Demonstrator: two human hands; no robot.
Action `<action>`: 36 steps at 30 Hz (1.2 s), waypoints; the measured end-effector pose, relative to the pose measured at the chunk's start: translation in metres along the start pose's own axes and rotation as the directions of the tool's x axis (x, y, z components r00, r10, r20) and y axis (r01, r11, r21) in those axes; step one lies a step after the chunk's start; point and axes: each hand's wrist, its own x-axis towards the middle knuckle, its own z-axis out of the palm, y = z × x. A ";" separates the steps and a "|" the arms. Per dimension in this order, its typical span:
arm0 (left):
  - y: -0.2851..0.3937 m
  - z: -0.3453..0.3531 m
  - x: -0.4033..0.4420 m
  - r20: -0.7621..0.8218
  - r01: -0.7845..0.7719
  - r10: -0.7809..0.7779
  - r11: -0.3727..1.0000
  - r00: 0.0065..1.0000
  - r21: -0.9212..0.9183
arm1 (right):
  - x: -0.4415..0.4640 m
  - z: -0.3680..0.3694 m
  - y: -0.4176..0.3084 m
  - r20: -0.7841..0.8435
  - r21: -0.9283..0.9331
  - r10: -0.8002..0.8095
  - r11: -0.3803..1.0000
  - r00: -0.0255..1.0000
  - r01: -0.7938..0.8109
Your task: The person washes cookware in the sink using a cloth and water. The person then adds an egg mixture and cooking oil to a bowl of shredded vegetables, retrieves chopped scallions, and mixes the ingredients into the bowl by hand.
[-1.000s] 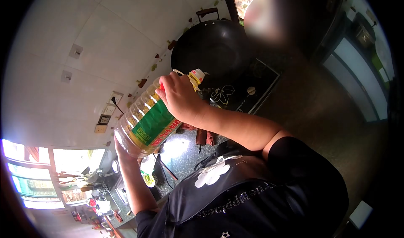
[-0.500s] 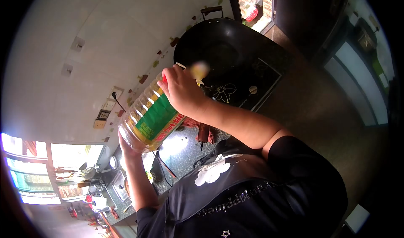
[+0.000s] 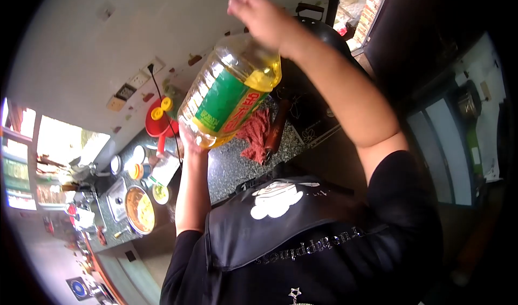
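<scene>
Worktop [image 3: 232, 164] is lying open between bottle [image 3: 232, 102] and apron [image 3: 237, 237], while the cloth [image 3: 256, 135] and rod [image 3: 277, 129] are blocking the way toward the stove [image 3: 310, 110].

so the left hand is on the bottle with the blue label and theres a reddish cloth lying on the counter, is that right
Not quite: the label is mainly green with red lettering, not blue, as the head view shows. The rest holds: the left hand is on the bottle, and a reddish cloth lies on the counter.
</scene>
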 end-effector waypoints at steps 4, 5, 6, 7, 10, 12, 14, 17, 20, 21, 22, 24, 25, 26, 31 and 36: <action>-0.013 -0.010 0.007 0.159 0.077 -0.061 0.992 0.985 -0.098 | 0.017 -0.002 -0.077 0.338 0.342 0.083 0.917 0.938 -0.204; -0.016 -0.015 0.010 0.174 0.074 -0.056 0.992 0.983 -0.103 | 0.013 0.002 -0.096 0.423 0.409 0.077 0.873 0.903 -0.267; -0.019 -0.021 0.011 0.174 0.063 -0.045 0.993 0.984 -0.098 | 0.011 0.009 -0.109 0.504 0.466 0.063 0.820 0.861 -0.333; -0.021 -0.030 0.012 0.171 0.048 -0.034 0.996 0.985 -0.078 | 0.012 0.020 -0.115 0.538 0.457 0.070 0.813 0.840 -0.360; -0.030 -0.079 -0.008 0.066 -0.013 0.007 0.996 0.998 0.092 | 0.009 0.063 -0.130 0.591 0.409 0.123 0.806 0.797 -0.428; -0.038 -0.133 -0.037 -0.096 0.021 0.000 0.976 0.995 0.217 | -0.015 0.098 -0.132 0.558 0.354 0.202 0.820 0.805 -0.450; -0.043 -0.184 -0.078 -0.307 0.151 -0.115 0.984 0.945 0.096 | -0.048 0.120 -0.132 0.653 0.352 0.182 0.786 0.735 -0.508; -0.026 -0.203 -0.144 -0.834 0.236 -0.158 0.971 0.529 -0.034 | -0.083 0.165 -0.115 0.679 0.313 0.228 0.769 0.698 -0.557; -0.026 -0.253 -0.206 -0.714 0.182 -0.087 0.982 0.695 0.057 | -0.107 0.195 -0.098 0.680 0.237 0.271 0.798 0.681 -0.554; -0.010 -0.211 -0.222 -0.687 0.175 -0.099 0.984 0.720 0.042 | -0.114 0.200 -0.098 0.686 0.221 0.251 0.822 0.682 -0.525; -0.004 -0.194 -0.233 -0.603 0.179 -0.098 0.981 0.792 0.075 | -0.120 0.204 -0.099 0.691 0.204 0.231 0.847 0.685 -0.491; 0.005 -0.162 -0.244 -0.510 0.239 -0.139 0.962 0.849 0.135 | -0.132 0.213 -0.094 0.706 0.189 0.266 0.823 0.657 -0.536; 0.011 -0.142 -0.245 -0.463 0.245 -0.154 0.959 0.873 0.143 | -0.137 0.216 -0.090 0.717 0.193 0.238 0.836 0.655 -0.514; 0.014 -0.129 -0.245 -0.412 0.251 -0.170 0.956 0.895 0.152 | -0.143 0.219 -0.092 0.723 0.182 0.259 0.823 0.641 -0.538; 0.011 -0.138 -0.235 -0.339 0.200 -0.130 0.963 0.932 0.182 | -0.172 0.222 -0.095 0.799 0.084 0.186 0.907 0.572 -0.412; 0.018 -0.146 -0.226 -0.338 0.264 -0.155 0.915 0.928 0.305 | -0.155 0.190 -0.119 0.791 -0.207 -0.203 0.798 0.577 0.565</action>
